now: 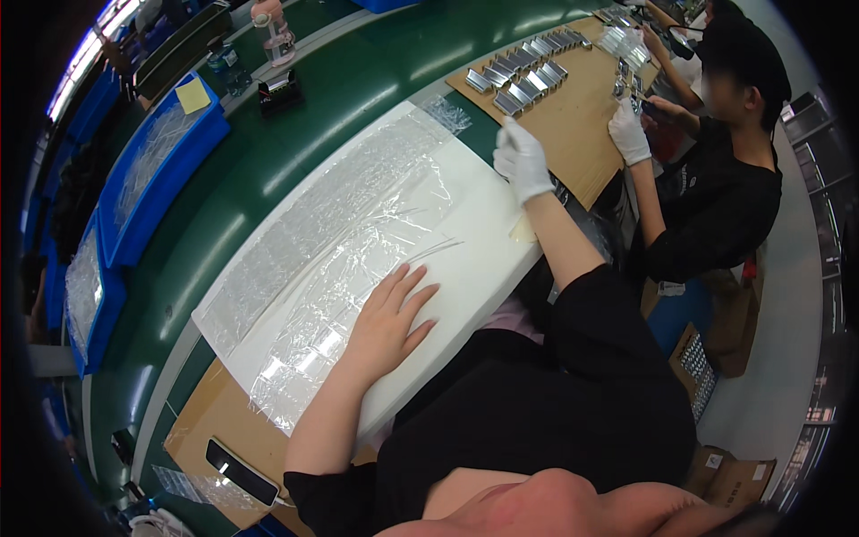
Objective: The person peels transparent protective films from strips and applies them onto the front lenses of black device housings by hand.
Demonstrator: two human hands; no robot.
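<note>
White board [465, 215] spread with clear film strips [344, 242], a bare left hand [391, 324] resting on it, a gloved right hand [522, 159] past its right-hand end.

The film covers the board from its far long edge to past the middle; the left hand's fingers lie flat and spread at the film's near side, toward the board's near long edge, while the right hand's fingers curl inward beside the cardboard sheet [582, 125], and whether they grip anything I cannot tell; small pale lettering marks the co-worker's black shirt [707, 192], a pale label and dark print show on a carton [729, 474] at lower right, and any writing on the yellow note [192, 96] at the blue tray's [125, 242] far end is too small to read.
</note>
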